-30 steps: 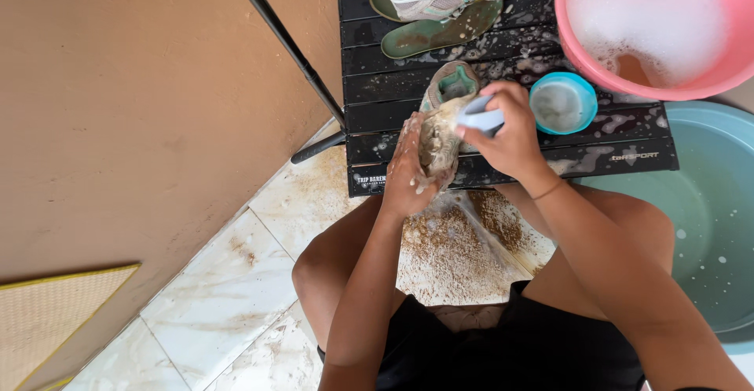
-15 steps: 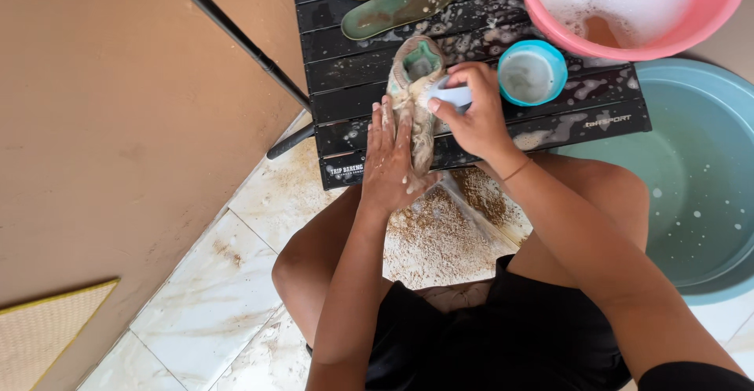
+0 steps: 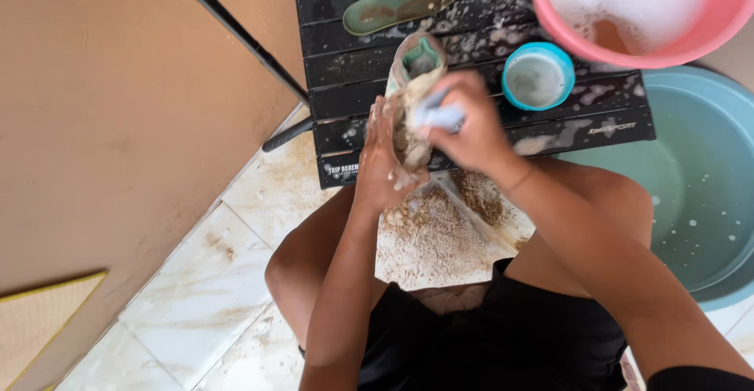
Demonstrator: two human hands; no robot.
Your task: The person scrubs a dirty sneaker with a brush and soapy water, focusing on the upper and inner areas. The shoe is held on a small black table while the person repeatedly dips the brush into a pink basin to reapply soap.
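Right hand (image 3: 471, 128) is curled tight around a pale blue brush (image 3: 440, 114), pressing it into the muddy shoe (image 3: 412, 96) near the top middle of the frame. Left hand (image 3: 381, 163) is flat, fingers together, bracing the shoe's side, both forearms angled up from the lower frame. Shoe sits at the front edge of the black slatted table (image 3: 487, 132), small blue cup (image 3: 537, 77) just right of it.

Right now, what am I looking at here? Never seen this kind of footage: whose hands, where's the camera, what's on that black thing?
There is no machine: one head-worn camera looks down at a crouching person's own bare hands. The left hand steadies a muddy, soapy shoe on a low black slatted table. The right hand grips a pale blue brush pressed on the shoe. Also on the table: a green insole, a small blue cup and a pink basin of suds. A teal tub sits on the dirt-speckled tile floor.
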